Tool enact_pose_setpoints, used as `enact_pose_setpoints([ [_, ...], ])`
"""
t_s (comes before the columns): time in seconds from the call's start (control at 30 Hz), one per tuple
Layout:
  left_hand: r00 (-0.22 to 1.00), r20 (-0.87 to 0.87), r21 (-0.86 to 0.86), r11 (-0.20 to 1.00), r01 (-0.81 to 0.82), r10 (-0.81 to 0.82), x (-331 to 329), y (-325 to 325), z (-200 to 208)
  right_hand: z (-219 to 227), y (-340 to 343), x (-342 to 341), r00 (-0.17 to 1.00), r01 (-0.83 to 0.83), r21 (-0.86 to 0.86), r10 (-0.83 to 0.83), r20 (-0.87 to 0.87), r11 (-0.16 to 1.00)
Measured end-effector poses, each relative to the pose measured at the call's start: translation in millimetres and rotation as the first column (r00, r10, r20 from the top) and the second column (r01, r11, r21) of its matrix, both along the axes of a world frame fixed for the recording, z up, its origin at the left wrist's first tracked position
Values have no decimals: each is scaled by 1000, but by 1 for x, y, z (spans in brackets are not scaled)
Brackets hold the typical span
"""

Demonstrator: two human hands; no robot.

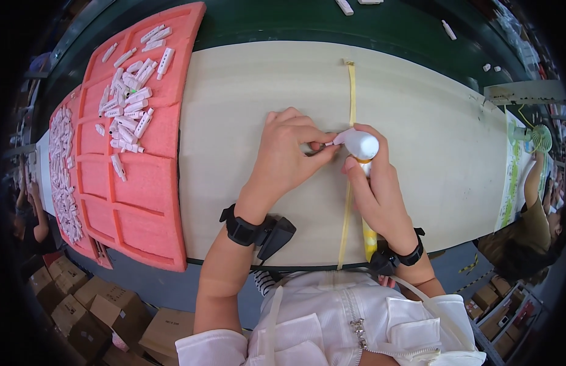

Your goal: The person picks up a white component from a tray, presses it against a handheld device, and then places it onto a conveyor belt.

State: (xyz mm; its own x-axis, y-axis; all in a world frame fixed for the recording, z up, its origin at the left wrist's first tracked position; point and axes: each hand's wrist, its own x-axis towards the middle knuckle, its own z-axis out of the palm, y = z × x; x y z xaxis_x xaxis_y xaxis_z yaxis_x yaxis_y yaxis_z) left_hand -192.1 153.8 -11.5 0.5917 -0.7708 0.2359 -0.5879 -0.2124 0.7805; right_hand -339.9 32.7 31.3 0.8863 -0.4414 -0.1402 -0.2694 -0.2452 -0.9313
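Over the middle right of the pale work table, my right hand (377,189) is closed around a white round-topped object (362,145) with a gold band below its top. Much of this object is hidden by the fingers, so its kind is unclear. My left hand (289,149) pinches a small pale pink piece (339,139) between thumb and forefinger, against the left side of the white top. Below my right hand, near the table's front edge, a yellow cylindrical thing (369,238) shows partly. Both wrists wear black straps with devices.
A pink divided tray (145,213) at the left holds several small white plastic parts (127,104); another pink tray (58,177) lies beyond it. Yellow tape (352,91) crosses the pale table (252,79). A green conveyor (264,18) runs behind. Cardboard boxes (112,311) stand lower left.
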Motion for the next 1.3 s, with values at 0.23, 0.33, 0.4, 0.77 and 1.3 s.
enact_pose_setpoints([
  [0.23,1000,13,-38,999,-11,12,-1,-1,-4,-1,9,7,995,32,-105,-22,98,994],
  [0.33,1000,16,-50,999,-5,6,-1,-2,-4,-15,8,8,989,-26,-203,55,137,979],
  [0.4,1000,-9,-49,999,-11,11,-2,0,-5,-7,3,7,997,75,-76,-73,31,994],
  [0.77,915,-391,-181,983,33,-103,-11,-7,23,-4,-15,5,955,283,113,-291,62,952],
  [1.3,636,-743,-322,944,-70,-207,-29,-10,9,-9,-16,5,948,234,185,-266,177,955],
])
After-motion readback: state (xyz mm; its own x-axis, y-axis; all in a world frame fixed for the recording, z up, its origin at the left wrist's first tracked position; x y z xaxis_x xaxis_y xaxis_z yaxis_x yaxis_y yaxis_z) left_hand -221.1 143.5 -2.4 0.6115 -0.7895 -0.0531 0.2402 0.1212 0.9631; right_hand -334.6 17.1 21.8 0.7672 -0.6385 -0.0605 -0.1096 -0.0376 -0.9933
